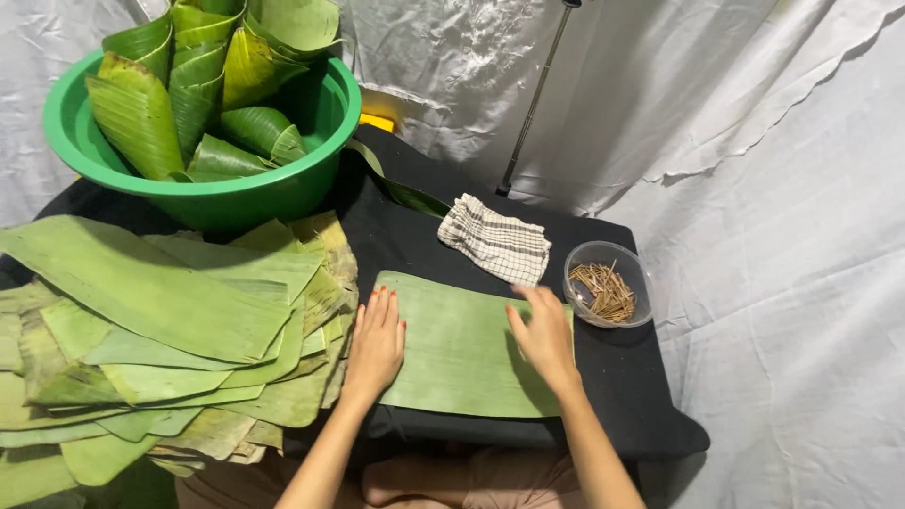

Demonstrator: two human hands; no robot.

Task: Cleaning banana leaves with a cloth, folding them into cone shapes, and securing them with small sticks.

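We note our left hand lying flat, fingers straight and together, palm down on the left edge of a cut banana leaf sheet; it presses, grasping nothing. Our right hand rests on the same sheet near its right edge, fingers loosely spread and slightly blurred, open, nothing held. The sheet lies spread flat between and under both hands on a black-covered table. Just left of the left hand sits a large stack of leaf pieces, overlapping and untidy. Just beyond the right hand's fingertips lies a folded checked cloth. To the right of the right hand, close by, stands a clear bowl of short thin sticks. Far beyond the left hand, a green basin holds folded leaf cones.
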